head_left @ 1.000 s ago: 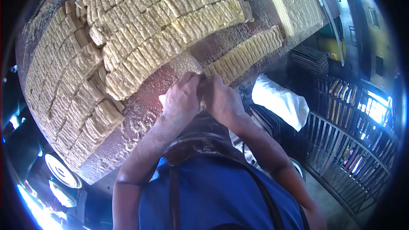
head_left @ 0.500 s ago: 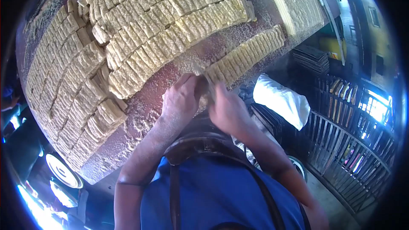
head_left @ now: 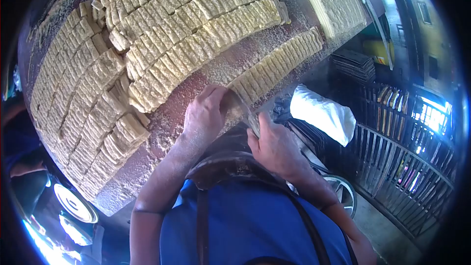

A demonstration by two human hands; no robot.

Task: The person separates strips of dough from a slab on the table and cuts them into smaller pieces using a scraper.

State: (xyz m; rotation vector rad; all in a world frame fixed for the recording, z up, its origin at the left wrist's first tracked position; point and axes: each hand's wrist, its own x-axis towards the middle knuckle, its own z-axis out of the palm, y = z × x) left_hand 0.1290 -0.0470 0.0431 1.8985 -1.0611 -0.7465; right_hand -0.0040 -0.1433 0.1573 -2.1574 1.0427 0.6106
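Sliced strip (head_left: 277,66) just beside left hand (head_left: 205,110), beyond right hand (head_left: 275,145).

- A pale yellow strip (head_left: 277,66), ridged crosswise into narrow segments, lay along the near edge of the table (head_left: 196,81).
- A thin-bladed knife (head_left: 253,122) slanted just beside the strip's nearer end.

The person wears a blue top (head_left: 245,221) crossed lengthwise by two narrow dark straps: the left strap (head_left: 202,225) runs nearly straight, the right strap (head_left: 314,235) slants outward. Toward the table's (head_left: 115,203) near edge, a dark waist covering (head_left: 240,168) shows folds, a faint sheen and a small pale patch. Both forearms are bare. The left hand (head_left: 205,113) and right hand (head_left: 279,149) are ungloved; pale powder dusts the left wrist.
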